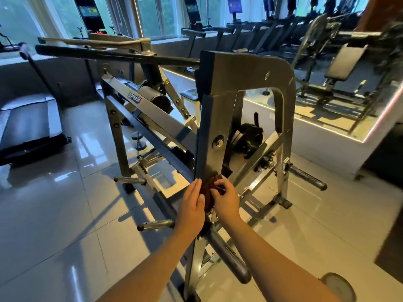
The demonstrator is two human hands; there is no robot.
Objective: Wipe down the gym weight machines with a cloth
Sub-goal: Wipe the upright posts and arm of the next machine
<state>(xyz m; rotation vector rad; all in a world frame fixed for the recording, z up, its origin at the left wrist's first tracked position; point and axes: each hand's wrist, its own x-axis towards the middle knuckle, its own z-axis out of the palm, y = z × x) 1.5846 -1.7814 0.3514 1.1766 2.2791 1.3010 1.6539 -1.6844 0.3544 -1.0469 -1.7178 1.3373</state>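
A grey steel weight machine fills the middle of the view, its upright frame post right in front of me. A dark brown cloth sits against the lower part of that post. My right hand pinches the cloth with curled fingers. My left hand lies beside it with straight fingers, its palm against the cloth's left side. Most of the cloth is hidden between the two hands.
Steel plate pegs stick out at the left, lower left, right and below my arms. A treadmill stands at the left. Benches and treadmills line the back right. The floor is glossy tile.
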